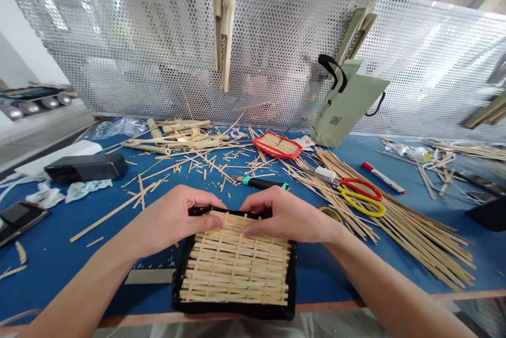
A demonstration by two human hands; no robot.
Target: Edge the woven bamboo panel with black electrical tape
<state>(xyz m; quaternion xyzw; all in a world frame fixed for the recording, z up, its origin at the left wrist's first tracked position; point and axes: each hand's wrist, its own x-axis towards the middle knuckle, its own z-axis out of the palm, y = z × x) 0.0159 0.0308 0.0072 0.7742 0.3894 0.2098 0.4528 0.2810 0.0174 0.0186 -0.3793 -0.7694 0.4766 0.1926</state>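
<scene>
Both hands grip the far edge of a woven bamboo panel (237, 269), which has a black border on all the sides that show. My left hand (185, 216) pinches the far left part, its thumb on the weave and its fingers behind the edge. Close beside it, my right hand (280, 214) holds the far right part, thumb also on the weave. The panel's near edge lies at the front of the blue table. Just beyond the hands lies a utility knife (261, 183) with a black and teal handle.
Scissors (359, 190) with red and yellow handles lie on bamboo strips (415, 243) at right, near a red-capped marker (383, 178). A red-edged woven piece (276, 145) and bamboo scraps lie farther back. A paper bag (343, 106) stands by the perforated metal screen (272, 42). A black box (87, 167) sits left.
</scene>
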